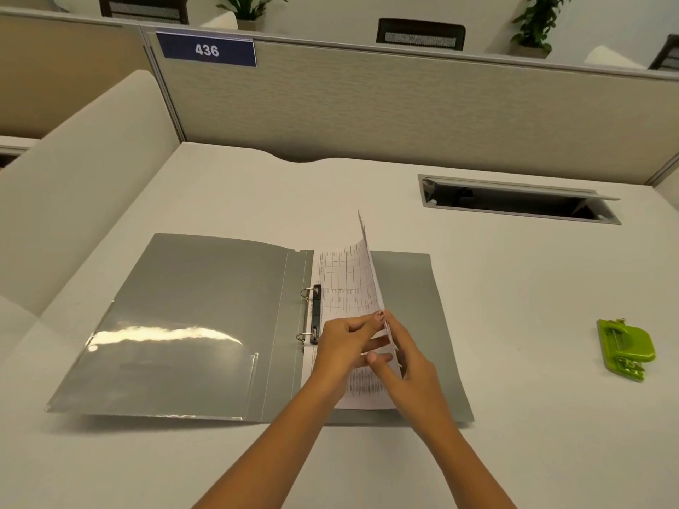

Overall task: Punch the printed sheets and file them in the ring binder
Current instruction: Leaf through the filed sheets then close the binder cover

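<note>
Both hands [371, 347] hold printed sheets [349, 284] upright over open binder [205, 317]

Both forearms are bare up to the frame's lower edge, no sleeve showing. The left hand [343, 347] and right hand [413, 365] are slender and bare. Fingernails look short and unpainted.

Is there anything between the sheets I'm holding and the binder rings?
Nothing visible. Both hands, left and right, hold the sheets upright just right of the rings, with only bare binder between.
</note>
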`<state>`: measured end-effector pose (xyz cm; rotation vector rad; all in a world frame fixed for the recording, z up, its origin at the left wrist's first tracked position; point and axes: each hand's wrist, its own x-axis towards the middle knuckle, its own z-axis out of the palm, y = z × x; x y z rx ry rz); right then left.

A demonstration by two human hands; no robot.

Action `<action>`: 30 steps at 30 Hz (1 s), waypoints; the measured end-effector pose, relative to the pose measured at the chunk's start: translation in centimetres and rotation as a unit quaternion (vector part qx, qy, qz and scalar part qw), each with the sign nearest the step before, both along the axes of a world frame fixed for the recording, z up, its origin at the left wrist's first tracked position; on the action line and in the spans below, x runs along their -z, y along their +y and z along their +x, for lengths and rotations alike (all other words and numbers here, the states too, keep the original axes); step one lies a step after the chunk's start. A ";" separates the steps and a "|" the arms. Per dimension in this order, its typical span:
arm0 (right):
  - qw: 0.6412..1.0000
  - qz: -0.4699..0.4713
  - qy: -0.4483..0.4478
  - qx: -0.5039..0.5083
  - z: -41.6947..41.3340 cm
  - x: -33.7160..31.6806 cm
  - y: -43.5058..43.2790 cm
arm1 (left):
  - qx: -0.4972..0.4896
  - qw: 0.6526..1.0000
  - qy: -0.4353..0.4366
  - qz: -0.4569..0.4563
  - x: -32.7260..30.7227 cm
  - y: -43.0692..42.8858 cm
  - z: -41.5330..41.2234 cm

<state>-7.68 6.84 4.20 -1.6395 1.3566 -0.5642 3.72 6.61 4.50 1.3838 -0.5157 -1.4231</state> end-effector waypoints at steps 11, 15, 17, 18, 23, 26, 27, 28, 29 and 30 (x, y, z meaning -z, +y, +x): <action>0.998 -0.003 0.006 0.067 -1.0 -0.2 -0.2 | -0.035 0.999 -0.028 0.025 0.1 0.1 0.3; 0.985 -0.112 0.048 0.122 -1.2 -0.8 -0.1 | -0.055 0.995 -0.080 -0.004 -0.7 0.1 0.7; 0.980 -0.144 0.050 0.128 -1.3 -1.2 -0.2 | -0.056 0.993 -0.102 -0.023 -1.2 -0.1 0.6; 0.982 -0.140 0.038 0.124 -1.3 -1.4 -0.3 | -0.053 0.992 -0.107 -0.034 -1.6 -0.2 0.5; 0.990 0.055 -0.073 0.110 -1.2 -2.1 -1.9 | 0.008 0.984 -0.162 -0.078 -2.5 -0.7 -1.4; 0.985 0.097 -0.103 0.103 -1.9 -1.9 -2.5 | 0.056 0.975 -0.197 -0.080 -1.9 -0.8 -2.0; 0.986 0.091 -0.085 0.106 -2.3 -1.6 -2.7 | 0.056 0.974 -0.203 -0.078 -1.7 -0.7 -1.9; 0.987 0.085 -0.061 0.118 -2.7 -1.4 -2.9 | 0.048 0.975 -0.204 -0.074 -1.6 -0.7 -1.7; 0.987 0.080 -0.035 0.133 -3.0 -1.3 -3.2 | 0.034 0.977 -0.201 -0.068 -1.6 -0.6 -1.3; 0.986 0.079 -0.013 0.143 -3.3 -1.3 -3.4 | 0.019 0.978 -0.198 -0.064 -1.6 -0.6 -0.9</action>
